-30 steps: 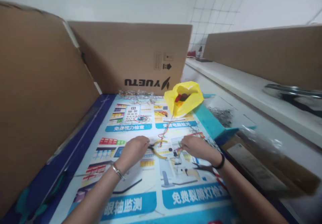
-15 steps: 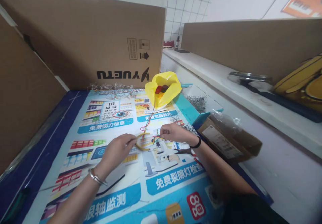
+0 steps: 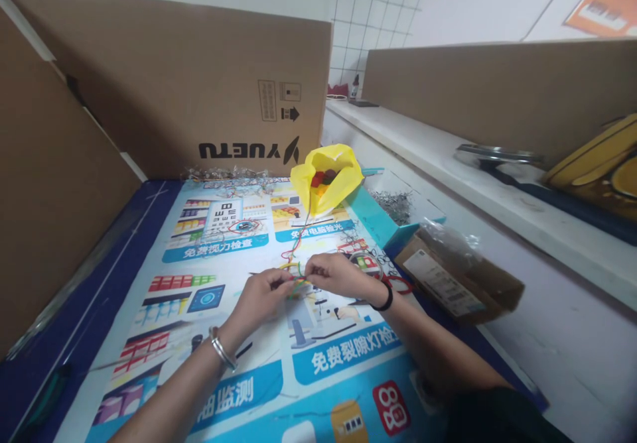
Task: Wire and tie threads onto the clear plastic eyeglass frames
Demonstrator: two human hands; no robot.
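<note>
My left hand (image 3: 269, 292) is closed in a pinch at the yellow ring (image 3: 288, 266), which is mostly hidden behind the fingers. Right beside it, nearly touching, my right hand (image 3: 331, 275) pinches thin coloured strands (image 3: 301, 282), green, yellow and red, at the ring. Exactly how the strands pass around the ring cannot be made out. A red strand (image 3: 290, 253) runs from there up towards an open yellow bag (image 3: 326, 197) with red, orange and dark pieces inside. Beyond my right wrist lies a red loop (image 3: 401, 286), partly covered.
On the right stand a teal box (image 3: 375, 214) of tangled silver wire (image 3: 393, 205) and an open brown carton (image 3: 442, 277). Fine wire (image 3: 229, 174) lies along the back cardboard wall (image 3: 199, 85). A teal-handled tool (image 3: 52, 390) is at the left edge. A white ledge (image 3: 428, 141) runs along the right.
My hands have come together: the left moved right and slightly forward, the right moved left with the strands. The yellow ring, plainly visible before, is now mostly covered by my fingers.
</note>
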